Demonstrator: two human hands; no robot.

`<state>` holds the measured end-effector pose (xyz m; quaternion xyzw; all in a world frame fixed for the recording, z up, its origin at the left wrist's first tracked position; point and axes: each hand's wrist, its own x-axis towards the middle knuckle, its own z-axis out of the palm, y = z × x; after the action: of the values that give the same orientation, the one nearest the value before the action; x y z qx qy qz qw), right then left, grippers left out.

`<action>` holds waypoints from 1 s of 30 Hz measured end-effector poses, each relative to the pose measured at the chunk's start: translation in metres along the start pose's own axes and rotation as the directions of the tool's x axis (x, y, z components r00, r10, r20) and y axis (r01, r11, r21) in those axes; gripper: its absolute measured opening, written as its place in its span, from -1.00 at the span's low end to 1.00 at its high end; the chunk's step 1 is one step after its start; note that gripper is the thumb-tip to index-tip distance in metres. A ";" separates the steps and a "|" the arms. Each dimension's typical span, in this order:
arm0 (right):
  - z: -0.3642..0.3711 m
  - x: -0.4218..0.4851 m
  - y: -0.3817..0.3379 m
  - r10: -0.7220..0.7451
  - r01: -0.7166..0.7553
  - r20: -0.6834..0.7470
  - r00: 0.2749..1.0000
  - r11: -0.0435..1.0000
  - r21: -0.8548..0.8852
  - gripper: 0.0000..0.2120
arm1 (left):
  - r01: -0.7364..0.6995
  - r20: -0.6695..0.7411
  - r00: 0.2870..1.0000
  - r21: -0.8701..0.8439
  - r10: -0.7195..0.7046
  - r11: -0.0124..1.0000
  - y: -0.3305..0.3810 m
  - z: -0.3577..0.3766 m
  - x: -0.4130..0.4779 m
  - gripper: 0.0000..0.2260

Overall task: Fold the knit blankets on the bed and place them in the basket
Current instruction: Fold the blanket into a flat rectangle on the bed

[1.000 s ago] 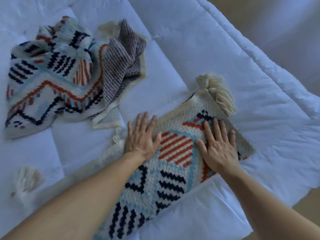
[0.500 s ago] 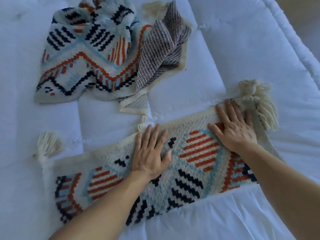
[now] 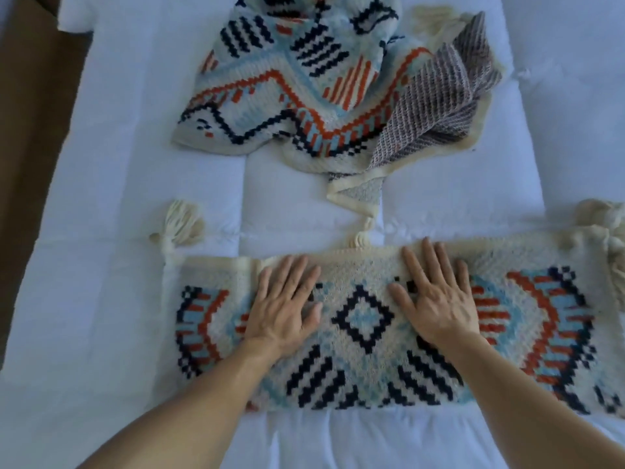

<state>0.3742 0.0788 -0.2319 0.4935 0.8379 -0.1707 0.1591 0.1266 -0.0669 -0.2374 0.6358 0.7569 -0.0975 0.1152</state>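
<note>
A knit blanket (image 3: 365, 350), cream with navy, orange and light-blue patterns, lies folded into a long flat strip across the near part of the bed. My left hand (image 3: 284, 309) rests flat on its left-centre, fingers spread. Flat on the right-centre lies my right hand (image 3: 436, 299), palm down. Cream tassels hang at the strip's left corner (image 3: 181, 225) and right corner (image 3: 605, 228). A second knit blanket (image 3: 304, 86) in the same colours lies crumpled farther back, its grey striped underside (image 3: 439, 106) turned up at the right. No basket is in view.
The bed carries a white quilted cover (image 3: 135, 198) reaching both sides. Brown floor (image 3: 30, 113) shows past the bed's left edge.
The view has swung so the folded strip now lies level across the frame. Both hands have slid toward the strip's middle, the right one away from the right tassel.
</note>
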 end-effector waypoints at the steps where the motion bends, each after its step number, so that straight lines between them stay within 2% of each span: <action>1: -0.001 0.001 -0.002 0.018 -0.018 0.014 1.000 1.000 -0.012 -0.33 | 0.029 -0.002 1.000 0.004 -0.029 1.000 -0.014 0.001 -0.004 -0.43; 4: -0.002 0.000 -0.012 0.090 -0.088 0.043 0.995 0.995 -0.038 -0.34 | 0.102 -0.014 0.995 -0.016 -0.102 0.995 -0.052 0.003 -0.018 -0.43; 7: -0.002 -0.008 -0.035 0.146 -0.146 -0.018 0.989 0.989 -0.004 -0.32 | 0.164 -0.017 0.986 -0.028 -0.164 0.986 -0.089 0.003 -0.035 -0.40; 11: 0.015 -0.029 -0.100 -0.031 0.031 -0.096 0.995 1.000 -0.001 -0.33 | 0.249 -0.043 0.967 -0.056 -0.252 0.967 -0.124 0.003 -0.056 -0.40; 14: 0.039 -0.039 -0.154 -0.115 0.117 -0.117 0.986 0.993 0.006 -0.34 | 0.259 -0.066 0.961 -0.112 -0.267 0.959 -0.147 0.008 -0.068 -0.38; 16: 0.051 -0.042 -0.184 -0.158 0.159 -0.125 0.980 0.987 -0.003 -0.35 | 0.280 -0.090 0.950 -0.182 -0.300 0.942 -0.162 0.009 -0.073 -0.36; 18: 0.059 -0.043 -0.207 -0.190 0.189 -0.136 0.972 0.982 -0.015 -0.35 | 0.345 -0.112 0.913 -0.299 -0.392 0.890 -0.171 0.008 -0.076 -0.30; 19: 0.063 -0.043 -0.215 -0.200 0.199 -0.142 0.969 0.980 -0.023 -0.35 | 0.391 -0.102 0.879 -0.407 -0.466 0.826 -0.173 0.007 -0.078 -0.28; 20: 0.065 -0.043 -0.222 -0.209 0.206 -0.143 0.967 0.978 -0.036 -0.35 | 0.431 -0.053 0.839 -0.543 -0.542 0.721 -0.175 0.006 -0.081 -0.29; 22: 0.069 -0.045 -0.232 -0.221 0.216 -0.141 0.965 0.975 -0.055 -0.34 | 0.466 0.093 0.795 -0.727 -0.600 0.505 -0.176 0.004 -0.084 -0.41; 25: 0.073 -0.050 -0.253 -0.257 0.252 -0.136 0.957 0.966 -0.047 -0.32 | 0.488 0.286 0.797 -0.824 -0.532 0.289 -0.181 0.000 -0.081 -0.59; 27: 0.077 -0.056 -0.272 -0.284 0.282 -0.136 0.949 0.959 -0.039 -0.32 | 0.483 0.410 0.783 -0.874 -0.468 0.044 -0.185 -0.001 -0.077 -0.59; 28: 0.080 -0.059 -0.282 -0.294 0.291 -0.133 0.947 0.956 -0.039 -0.32 | 0.476 0.440 0.782 -0.879 -0.442 -0.032 -0.187 -0.001 -0.076 -0.59; 29: 0.082 -0.062 -0.291 -0.301 0.298 -0.129 0.945 0.954 -0.040 -0.33 | 0.467 0.435 0.789 -0.883 -0.434 -0.035 -0.189 -0.002 -0.076 -0.59; 30: 0.083 -0.064 -0.299 -0.308 0.305 -0.130 0.943 0.951 -0.037 -0.33 | 0.456 0.405 0.802 -0.890 -0.438 0.012 -0.192 -0.002 -0.076 -0.60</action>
<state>0.1485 -0.1437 -0.2399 0.3661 0.9146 -0.1528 0.0782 -0.0500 -0.1708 -0.2127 0.1413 0.7986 0.3659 0.4565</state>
